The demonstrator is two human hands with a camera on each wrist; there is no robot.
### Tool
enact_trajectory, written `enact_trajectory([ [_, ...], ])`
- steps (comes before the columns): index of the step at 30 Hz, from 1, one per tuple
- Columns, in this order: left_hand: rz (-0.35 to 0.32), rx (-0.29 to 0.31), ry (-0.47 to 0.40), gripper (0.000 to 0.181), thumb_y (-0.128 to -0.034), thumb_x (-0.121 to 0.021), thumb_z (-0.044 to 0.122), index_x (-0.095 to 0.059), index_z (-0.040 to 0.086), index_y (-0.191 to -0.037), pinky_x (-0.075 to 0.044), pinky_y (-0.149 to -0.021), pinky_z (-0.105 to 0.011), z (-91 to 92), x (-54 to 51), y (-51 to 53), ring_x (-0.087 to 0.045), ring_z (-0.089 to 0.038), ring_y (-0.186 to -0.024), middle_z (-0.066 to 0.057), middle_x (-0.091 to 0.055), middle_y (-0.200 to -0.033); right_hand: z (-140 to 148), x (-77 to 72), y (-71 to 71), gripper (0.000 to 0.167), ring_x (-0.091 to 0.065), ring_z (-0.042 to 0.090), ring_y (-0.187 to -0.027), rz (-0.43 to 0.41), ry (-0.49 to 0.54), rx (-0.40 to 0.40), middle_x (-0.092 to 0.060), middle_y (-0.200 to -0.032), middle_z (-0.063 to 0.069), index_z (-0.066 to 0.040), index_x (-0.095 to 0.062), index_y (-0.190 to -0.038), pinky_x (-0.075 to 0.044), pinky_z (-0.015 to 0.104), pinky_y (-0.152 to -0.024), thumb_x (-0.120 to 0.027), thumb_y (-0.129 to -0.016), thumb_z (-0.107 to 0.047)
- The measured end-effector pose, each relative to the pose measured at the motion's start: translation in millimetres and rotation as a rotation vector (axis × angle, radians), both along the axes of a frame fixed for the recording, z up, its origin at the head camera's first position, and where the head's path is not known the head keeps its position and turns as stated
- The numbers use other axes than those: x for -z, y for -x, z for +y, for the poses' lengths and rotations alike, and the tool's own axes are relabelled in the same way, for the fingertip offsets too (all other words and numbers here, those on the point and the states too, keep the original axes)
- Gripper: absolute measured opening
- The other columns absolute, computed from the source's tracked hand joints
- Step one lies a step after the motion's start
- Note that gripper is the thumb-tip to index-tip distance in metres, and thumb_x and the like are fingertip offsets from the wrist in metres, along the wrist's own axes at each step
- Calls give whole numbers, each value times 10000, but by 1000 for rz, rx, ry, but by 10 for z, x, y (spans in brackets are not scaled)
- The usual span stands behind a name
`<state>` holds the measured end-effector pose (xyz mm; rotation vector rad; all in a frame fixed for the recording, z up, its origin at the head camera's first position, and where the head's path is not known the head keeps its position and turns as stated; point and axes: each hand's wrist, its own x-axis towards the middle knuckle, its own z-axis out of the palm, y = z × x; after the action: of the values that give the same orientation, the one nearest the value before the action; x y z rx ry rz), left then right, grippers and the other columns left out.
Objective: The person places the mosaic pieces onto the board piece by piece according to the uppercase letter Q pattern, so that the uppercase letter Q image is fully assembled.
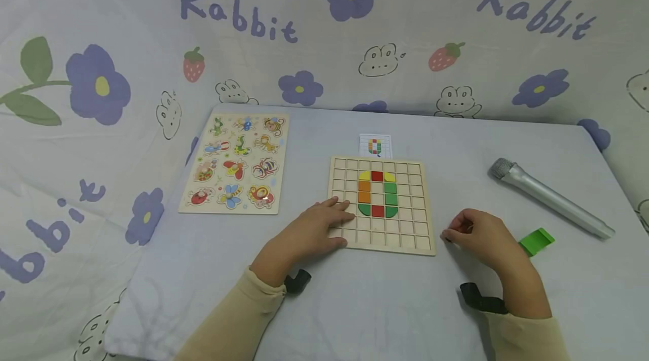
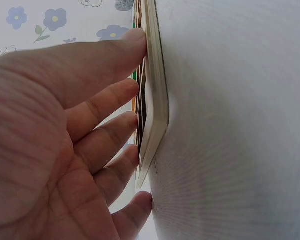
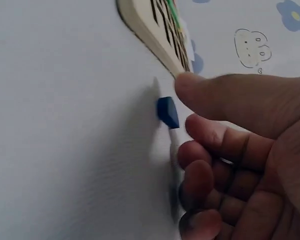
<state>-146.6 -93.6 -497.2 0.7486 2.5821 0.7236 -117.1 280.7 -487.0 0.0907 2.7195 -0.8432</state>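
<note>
A square wooden grid board [image 1: 416, 220] holds yellow, red, orange and green tiles [image 1: 377, 211] set in a ring. My left hand [image 1: 316, 228] rests at its lower left corner, fingers spread over the surface and thumb at the near edge. In the left wrist view the fingertips [image 2: 131, 121] touch the board's side and face. To the right of the board, my right hand [image 1: 479, 237] is low over the cloth with curled fingers. Its thumb and forefinger tips pinch a small blue tile [image 3: 167, 112], seen in the right wrist view; the head view hides this tile.
A small pattern card [image 1: 376, 146] lies behind the board. At the left is a wooden insect puzzle [image 1: 248, 178]. A silver microphone [image 1: 558, 197] and a bright green curved piece [image 1: 536, 241] lie at the right on the white cloth-covered table [image 1: 375, 304].
</note>
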Motion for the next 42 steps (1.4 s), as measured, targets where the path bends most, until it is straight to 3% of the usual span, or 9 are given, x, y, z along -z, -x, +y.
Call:
enact_trajectory([
  [4,-6,-11,-1,589,-994,-815,279,-637,215,-1552,-210,-1392,-461,-7,8,0,-245,-209,-1692,40,-423,-1748,-33,39,-55,270,-603,247,-892,5,-23,21,-688,-942,86,-57,-684,-1015,-476,318,-692,-829,-957,-277],
  [10,-8,-11,7,595,-996,-814,293,-631,229,-1558,-204,-1393,-451,-8,14,2,-236,-198,-1694,53,-410,-1755,-93,68,-50,185,-609,258,-878,43,-20,21,-686,-932,105,-31,-711,-1030,-488,323,-679,-775,-978,-196],
  [25,-9,-13,16,589,-998,-812,302,-633,246,-1556,-203,-1393,-455,8,39,16,-235,-194,-1694,69,-410,-1754,-108,69,-27,204,-618,281,-916,-22,-49,54,-695,-981,129,-9,-712,-1084,-537,355,-716,-743,-990,-188],
  [30,-20,-11,14,589,-997,-812,302,-633,248,-1556,-208,-1391,-469,5,39,19,-229,-199,-1696,66,-401,-1760,-157,35,-20,171,-623,283,-888,56,-65,25,-696,-961,136,-4,-727,-1034,-527,376,-712,-743,-965,-160],
  [33,-20,-13,14,589,-997,-812,303,-633,245,-1556,-218,-1388,-479,5,32,21,-231,-201,-1696,63,-398,-1762,-295,-38,10,171,-625,290,-887,116,-76,27,-703,-998,155,-10,-731,-1029,-520,389,-713,-746,-953,-162],
  [36,-24,-19,15,588,-996,-813,295,-634,248,-1555,-219,-1388,-480,7,27,20,-231,-199,-1696,67,-400,-1760,-519,-111,59,164,-614,278,-892,122,-58,17,-703,-1024,143,-31,-732,-1046,-513,372,-703,-747,-959,-169],
  [42,-25,-25,15,586,-995,-816,286,-638,250,-1551,-220,-1388,-477,10,41,31,-237,-201,-1694,71,-408,-1756,-968,-91,153,109,-607,240,-885,98,-28,-109,-711,-953,71,-54,-756,-1006,-522,356,-756,-755,-960,-153],
])
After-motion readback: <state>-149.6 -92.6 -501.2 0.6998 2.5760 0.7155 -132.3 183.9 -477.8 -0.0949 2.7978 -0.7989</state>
